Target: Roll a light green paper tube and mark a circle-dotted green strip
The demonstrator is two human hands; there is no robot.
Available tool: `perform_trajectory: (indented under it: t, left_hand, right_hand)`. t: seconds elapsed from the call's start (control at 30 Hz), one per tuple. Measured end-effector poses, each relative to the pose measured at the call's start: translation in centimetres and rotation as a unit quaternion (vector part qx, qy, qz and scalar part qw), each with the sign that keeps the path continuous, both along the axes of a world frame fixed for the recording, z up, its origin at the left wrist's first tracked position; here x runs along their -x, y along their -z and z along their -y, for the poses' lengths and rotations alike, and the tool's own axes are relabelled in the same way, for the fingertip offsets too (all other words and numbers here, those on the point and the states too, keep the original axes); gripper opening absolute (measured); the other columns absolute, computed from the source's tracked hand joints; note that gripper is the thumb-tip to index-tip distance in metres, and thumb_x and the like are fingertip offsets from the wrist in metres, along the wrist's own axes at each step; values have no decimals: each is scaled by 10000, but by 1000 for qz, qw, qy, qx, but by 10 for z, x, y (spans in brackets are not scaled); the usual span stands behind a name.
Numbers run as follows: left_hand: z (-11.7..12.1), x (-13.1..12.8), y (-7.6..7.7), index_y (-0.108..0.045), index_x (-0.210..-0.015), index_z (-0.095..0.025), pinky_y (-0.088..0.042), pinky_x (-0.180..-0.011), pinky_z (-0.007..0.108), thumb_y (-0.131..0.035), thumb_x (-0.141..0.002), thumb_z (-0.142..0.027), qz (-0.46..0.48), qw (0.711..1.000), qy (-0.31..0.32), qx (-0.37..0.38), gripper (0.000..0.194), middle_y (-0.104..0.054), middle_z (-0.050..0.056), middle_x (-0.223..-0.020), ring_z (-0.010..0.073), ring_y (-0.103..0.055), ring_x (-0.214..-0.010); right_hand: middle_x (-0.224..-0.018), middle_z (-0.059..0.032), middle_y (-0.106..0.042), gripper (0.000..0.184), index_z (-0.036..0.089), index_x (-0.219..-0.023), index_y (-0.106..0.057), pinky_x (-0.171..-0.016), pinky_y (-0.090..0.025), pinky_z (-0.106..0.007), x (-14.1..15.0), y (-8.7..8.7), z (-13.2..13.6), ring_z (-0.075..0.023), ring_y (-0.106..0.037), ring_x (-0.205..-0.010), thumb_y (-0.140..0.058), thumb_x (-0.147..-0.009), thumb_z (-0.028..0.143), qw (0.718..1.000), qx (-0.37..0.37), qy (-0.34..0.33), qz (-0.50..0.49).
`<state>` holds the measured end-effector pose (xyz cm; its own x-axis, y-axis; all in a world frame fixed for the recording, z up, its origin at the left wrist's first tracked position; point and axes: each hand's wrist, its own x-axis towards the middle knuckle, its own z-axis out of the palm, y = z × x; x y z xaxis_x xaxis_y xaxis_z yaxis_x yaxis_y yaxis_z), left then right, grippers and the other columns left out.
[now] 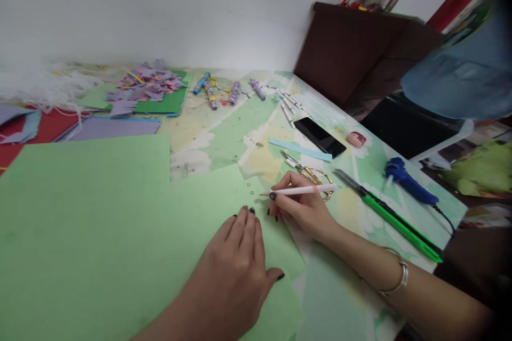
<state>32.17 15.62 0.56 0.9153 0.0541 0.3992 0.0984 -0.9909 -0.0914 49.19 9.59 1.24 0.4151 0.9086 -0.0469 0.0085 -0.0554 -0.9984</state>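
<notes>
A large light green paper sheet (100,224) lies across the near table. My left hand (236,266) rests flat on it, fingers stretched out and together, dark nails pointing away. My right hand (300,205) grips a white pencil with a pink end (304,189), its tip close to the sheet's right edge, where small drawn circles (251,192) show. A silver bangle (400,277) is on my right wrist.
Gold scissors (308,171) lie just behind my right hand. A green utility knife (392,216), a blue glue gun (408,184), a black phone (320,137), a light blue paper strip (300,149) and a pink eraser (356,139) sit to the right. Paper scraps (148,85) and rolled paper pieces (234,91) lie at the back.
</notes>
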Motion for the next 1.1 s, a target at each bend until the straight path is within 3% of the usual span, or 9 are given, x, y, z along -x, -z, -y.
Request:
perform_trajectory:
  t: [0.13,0.37,0.63,1.1]
  left_hand:
    - [0,-1,-1,-646,-1022,11,-468,-854,422,-493,-838,-382,1,1000,5,-1,460,-631,233,-1072,333,-583,-1038]
    - [0,0,-4,-636,-1025,43,-480,-852,431,-457,-845,-354,5,1000,16,21,471,-620,258,-1071,351,-571,-1054]
    - [0,0,-5,-628,-1032,60,-488,-854,439,-444,-838,-358,3,999,18,32,496,-604,271,-1088,367,-545,-1084]
    - [0,-1,-6,-639,-998,70,-508,-839,444,-441,-835,-325,14,998,22,52,471,-612,273,-1069,368,-559,-1064]
  right_hand:
    - [-560,25,-581,139,184,-703,-463,-419,-359,-199,6,4,2,-79,-455,-437,-574,-773,228,999,-6,12,52]
    - [-499,59,-406,246,183,-538,-395,-465,-288,-213,9,3,-1,-77,-372,-481,-559,-721,171,982,-3,57,182]
    - [-490,62,-310,314,191,-507,-303,-480,-244,-232,5,4,-5,-80,-304,-489,-522,-732,171,962,-9,58,265]
    - [-491,65,-243,339,195,-531,-212,-461,-205,-231,4,2,-7,-73,-216,-487,-491,-719,156,953,2,30,301]
